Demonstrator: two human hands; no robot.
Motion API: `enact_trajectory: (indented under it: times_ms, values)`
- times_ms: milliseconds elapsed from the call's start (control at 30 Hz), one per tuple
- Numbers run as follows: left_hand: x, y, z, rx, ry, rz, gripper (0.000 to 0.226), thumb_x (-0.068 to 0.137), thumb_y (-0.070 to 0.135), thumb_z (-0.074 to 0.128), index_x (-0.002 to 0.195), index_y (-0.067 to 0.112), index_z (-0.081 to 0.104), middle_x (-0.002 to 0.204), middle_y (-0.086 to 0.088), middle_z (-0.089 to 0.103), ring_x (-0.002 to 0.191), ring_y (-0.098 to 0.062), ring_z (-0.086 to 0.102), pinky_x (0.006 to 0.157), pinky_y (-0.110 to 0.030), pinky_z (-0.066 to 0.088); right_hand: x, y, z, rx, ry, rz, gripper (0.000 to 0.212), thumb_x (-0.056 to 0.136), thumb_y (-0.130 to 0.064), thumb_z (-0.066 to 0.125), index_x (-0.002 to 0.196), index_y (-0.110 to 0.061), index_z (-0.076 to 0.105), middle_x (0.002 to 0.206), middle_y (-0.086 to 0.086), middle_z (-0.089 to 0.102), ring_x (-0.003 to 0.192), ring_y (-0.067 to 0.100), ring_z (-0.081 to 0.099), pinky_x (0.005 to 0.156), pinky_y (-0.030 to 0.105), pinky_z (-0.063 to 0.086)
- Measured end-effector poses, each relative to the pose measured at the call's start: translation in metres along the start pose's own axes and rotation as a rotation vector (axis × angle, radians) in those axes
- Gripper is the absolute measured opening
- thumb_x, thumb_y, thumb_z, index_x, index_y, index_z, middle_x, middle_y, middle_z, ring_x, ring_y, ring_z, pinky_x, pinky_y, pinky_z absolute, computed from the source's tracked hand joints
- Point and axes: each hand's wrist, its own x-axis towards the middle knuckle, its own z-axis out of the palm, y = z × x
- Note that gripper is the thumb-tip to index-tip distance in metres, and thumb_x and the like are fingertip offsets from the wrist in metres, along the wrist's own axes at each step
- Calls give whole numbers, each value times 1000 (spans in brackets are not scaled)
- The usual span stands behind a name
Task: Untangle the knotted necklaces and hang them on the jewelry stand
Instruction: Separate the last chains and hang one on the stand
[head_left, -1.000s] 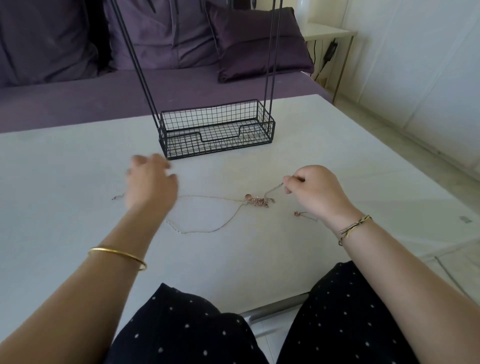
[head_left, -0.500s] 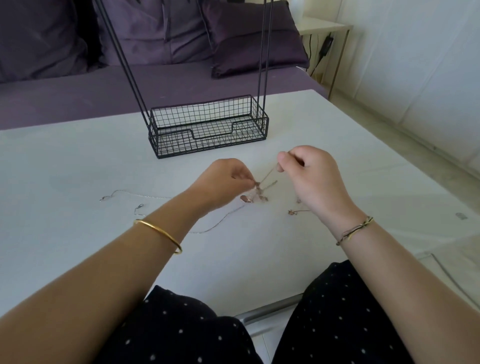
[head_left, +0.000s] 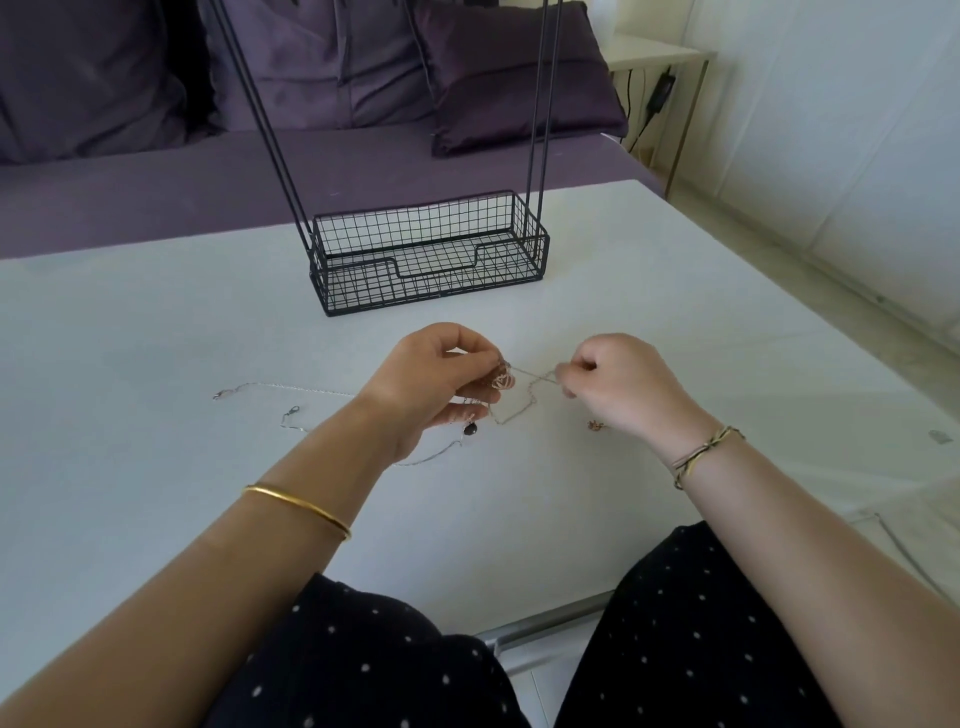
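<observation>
Right now both hands work just above the white table (head_left: 156, 338), on the person's side of the jewelry stand (head_left: 431, 291), a black wire basket with thin rods rising out of view. The basket's grid floor shows through its notched front wall. The necklaces are outside it. The left hand (head_left: 441, 384) pinches the knotted necklaces (head_left: 503, 380) at a rose-gold clump between thumb and fingertips. The right hand (head_left: 618, 384), fingers curled, pinches a thin chain (head_left: 537, 375) running from that clump. Loose silver ends (head_left: 291, 387) trail across the table to the left.
</observation>
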Motion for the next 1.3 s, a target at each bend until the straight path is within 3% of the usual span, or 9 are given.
enact_trajectory:
  times_ms: [100, 233, 333, 433, 533, 767, 1033, 1133, 1300]
  values:
    - [-3, 1, 3, -24, 22, -3, 7, 91, 6, 62, 84, 8, 61, 76, -8, 70, 56, -11, 62, 51, -21, 52, -1, -3, 1, -69, -16, -1, 23, 91, -22, 54, 68, -18, 51, 84, 1, 58, 87, 27, 56, 73, 32, 46]
    - [-6, 2, 6, -58, 45, -13, 7, 91, 5, 62, 84, 7, 60, 77, -10, 70, 57, -13, 64, 49, -22, 52, -5, -10, -5, 65, 165, -64, 15, 86, -9, 52, 84, -13, 67, 85, 0, 63, 82, 19, 58, 72, 30, 49]
    - [-8, 3, 7, -73, 36, 1, 7, 91, 4, 62, 85, 7, 59, 78, -14, 70, 59, -16, 66, 52, -25, 54, -17, -23, -10, 447, -25, 21, 16, 81, -12, 60, 84, 2, 65, 79, 16, 66, 69, 15, 55, 64, 26, 44]
    - [-10, 4, 10, -75, 8, 36, 7, 91, 3, 61, 85, 6, 58, 72, -11, 69, 61, -19, 69, 57, -29, 58, -27, -28, -13, 527, -171, 20, 15, 81, -22, 71, 83, -8, 66, 77, 7, 72, 62, 2, 61, 56, 13, 43]
    - [-11, 5, 12, -51, -6, 69, 8, 91, 2, 60, 85, 5, 57, 71, -11, 68, 62, -22, 70, 59, -30, 59, -27, -29, -13, 581, -182, 2, 7, 83, -10, 70, 82, -11, 64, 67, 0, 67, 47, -6, 55, 40, 5, 33]
    - [-10, -2, 13, 97, 27, 111, 11, 93, 4, 57, 83, 10, 59, 66, -1, 66, 48, -7, 49, 48, -18, 40, -30, -25, -19, 636, -152, 0, 13, 81, -1, 69, 76, -13, 66, 66, 2, 68, 61, 7, 62, 63, 21, 49]
    - [-11, -3, 14, 161, -12, 158, 13, 95, 6, 54, 84, 13, 57, 62, 7, 63, 51, -6, 53, 50, -16, 42, -31, -26, -24, 802, -130, 66, 21, 91, 2, 55, 79, -13, 63, 74, 2, 64, 66, 9, 66, 81, 33, 54]
    - [-12, -2, 16, 177, -28, 160, 13, 95, 4, 53, 85, 12, 57, 63, 5, 63, 51, -6, 53, 52, -17, 43, -31, -27, -25, 857, -133, 105, 23, 94, 3, 49, 81, -10, 62, 74, 5, 60, 62, 13, 66, 78, 34, 56]
    - [-14, 0, 17, 119, -32, 128, 12, 94, 1, 51, 92, 12, 57, 67, 1, 63, 50, -7, 45, 51, -18, 39, -31, -30, -23, 864, -108, 92, 24, 94, 5, 45, 81, -8, 59, 71, 6, 52, 50, 12, 52, 53, 28, 52]
